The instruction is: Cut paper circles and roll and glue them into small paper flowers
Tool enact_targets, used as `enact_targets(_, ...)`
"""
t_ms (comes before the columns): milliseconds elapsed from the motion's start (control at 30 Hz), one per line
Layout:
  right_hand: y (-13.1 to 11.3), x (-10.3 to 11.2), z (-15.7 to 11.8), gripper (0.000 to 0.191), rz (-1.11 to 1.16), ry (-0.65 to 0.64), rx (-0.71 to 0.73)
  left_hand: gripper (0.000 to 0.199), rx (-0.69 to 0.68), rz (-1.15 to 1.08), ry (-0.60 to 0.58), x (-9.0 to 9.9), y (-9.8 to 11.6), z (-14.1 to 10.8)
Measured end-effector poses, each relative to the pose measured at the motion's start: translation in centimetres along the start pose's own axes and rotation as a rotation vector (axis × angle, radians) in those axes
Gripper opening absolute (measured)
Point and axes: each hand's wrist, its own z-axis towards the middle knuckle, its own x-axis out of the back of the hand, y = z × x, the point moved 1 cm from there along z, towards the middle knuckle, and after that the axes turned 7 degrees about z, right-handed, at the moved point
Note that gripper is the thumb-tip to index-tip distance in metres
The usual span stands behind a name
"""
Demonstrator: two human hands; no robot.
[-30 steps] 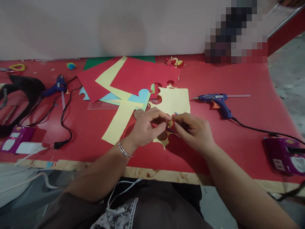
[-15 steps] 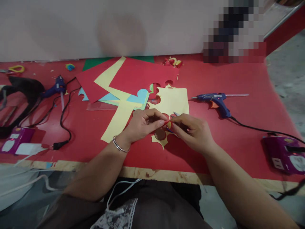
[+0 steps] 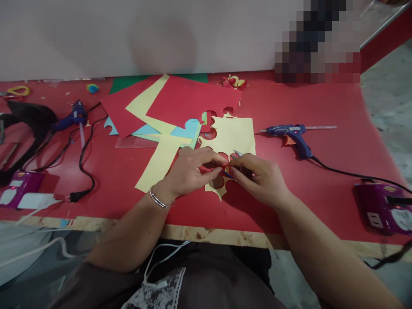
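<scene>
My left hand (image 3: 195,169), with a silver bangle at its wrist, meets my right hand (image 3: 257,176) over the middle of the red table. Between their fingertips is a small curled piece of red and yellow paper (image 3: 227,167), mostly covered by the fingers. My right thumb and index finger pinch it, and my left fingertips close around its other side. Beneath them lies a yellow paper sheet (image 3: 236,133) with rounded cut-outs. A grey pointed tip (image 3: 237,153) and a bit of blue show near my right fingers; the rest of that tool is hidden.
A blue glue gun (image 3: 291,134) lies at right, its cord running toward a purple power box (image 3: 384,209). Another glue gun (image 3: 72,118) and purple box (image 3: 22,189) are at left. Red sheets (image 3: 193,96) and small red-yellow paper pieces (image 3: 234,81) lie behind.
My left thumb and index finger have parted slightly and shifted around the paper piece, of which less yellow now shows. The right hand has barely moved.
</scene>
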Motion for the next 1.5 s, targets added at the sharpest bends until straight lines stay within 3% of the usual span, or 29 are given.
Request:
enact_targets(100,0.1,-0.1,0.0,0.014,-0.01,-0.011,-0.012,0.011,0.037,0.01,0.014,-0.3,0.0,-0.1)
enact_targets(233,0.1,-0.3,0.1,0.012,-0.024,0.001,0.01,0.018,0.131,-0.19,-0.003,-0.8,-0.2,-0.1)
enact_targets(567,0.0,-0.6,0.0,0.015,-0.078,-0.074,0.128,0.042,0.346,-0.574,-0.177,-0.8,-1.4,-0.2)
enact_targets(833,-0.3,-0.7,-0.2,0.013,-0.052,-0.105,0.151,0.043,0.419,-0.669,-0.247,-0.2,-1.9,-0.1)
enact_targets(1033,-0.6,-0.7,-0.3,0.028,0.004,-0.138,0.146,0.046,0.46,-0.759,-0.351,0.0,-2.3,-0.1)
enact_targets(1200,-0.5,-0.8,-0.4,0.026,0.01,-0.194,0.174,0.046,0.464,-0.787,-0.41,-0.2,-2.6,-0.1)
enact_targets(1500,-0.7,-0.4,-0.2,0.016,-0.027,-0.116,0.131,0.042,0.682,-0.895,-0.269,-0.2,-1.5,0.1)
